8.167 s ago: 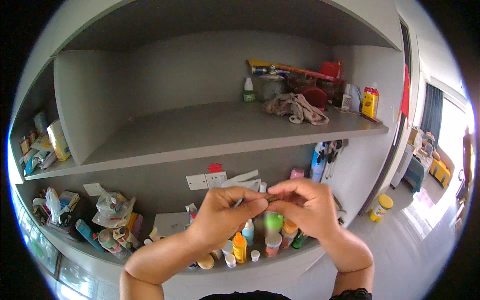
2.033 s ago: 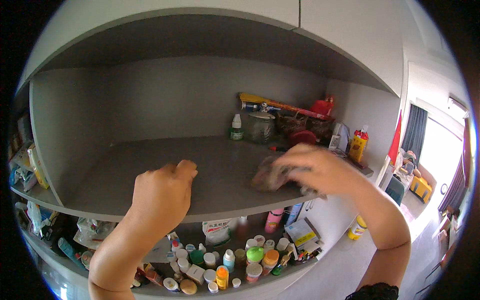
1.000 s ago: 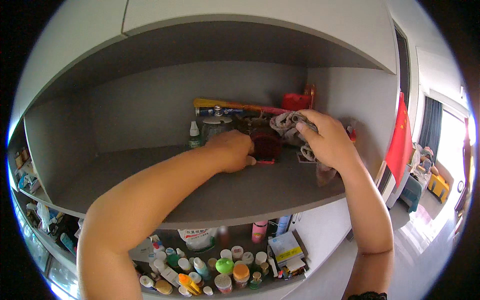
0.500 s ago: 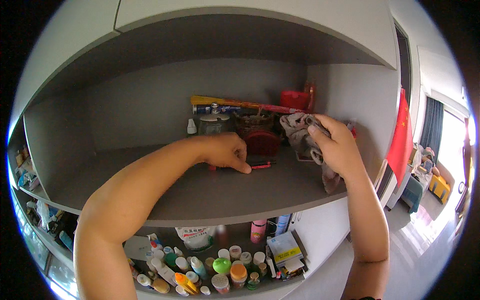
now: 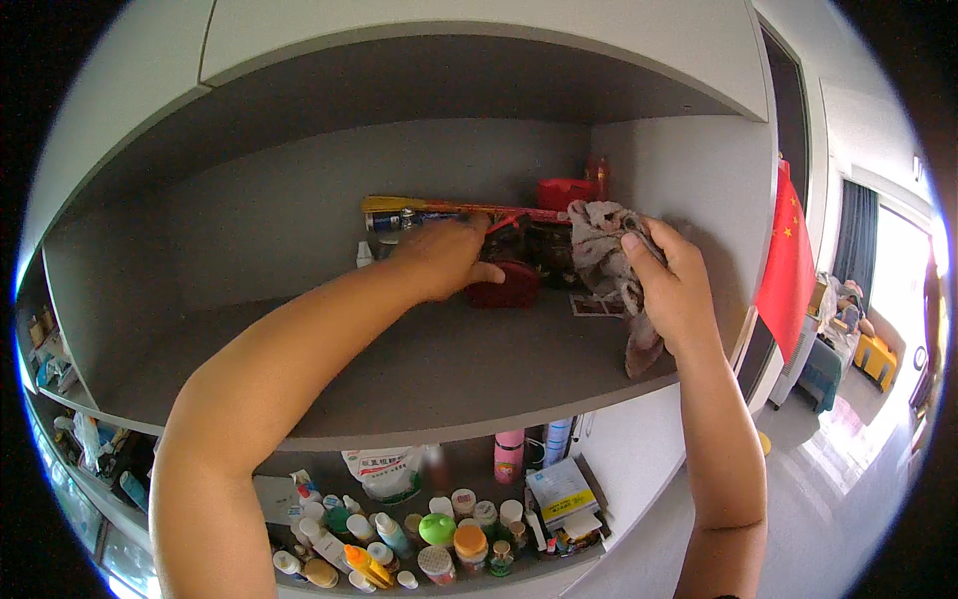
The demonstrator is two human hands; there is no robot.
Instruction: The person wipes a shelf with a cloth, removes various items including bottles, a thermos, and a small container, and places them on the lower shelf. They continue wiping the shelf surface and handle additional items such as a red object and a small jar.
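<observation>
My left hand [image 5: 444, 255] is up among the things at the back of the shelf, above a dark red rounded box [image 5: 504, 287]. Its fingers are closed round slim red-and-black sticks [image 5: 507, 222], whose red end shows past the fingertips; their exact kind is unclear. A crumpled grey patterned rag [image 5: 604, 250] hangs from my right hand [image 5: 677, 275], pinched between thumb and fingers. Behind the hands lie a bundle of yellow and red sticks [image 5: 399, 204] and a blue can-like cylinder [image 5: 384, 222]. My left hand largely hides a glass jar.
The grey shelf [image 5: 419, 369] has a side wall [image 5: 679, 170] at right. A red container [image 5: 566, 192] stands at the back; a small white bottle [image 5: 364, 255] is left of my hand. Below are several bottles and jars [image 5: 469, 544]. A red flag [image 5: 786, 270] hangs outside.
My left hand has risen from the shelf's middle towards the back, and the red-and-black sticks have left the shelf surface with it. The rag stays in my right hand.
</observation>
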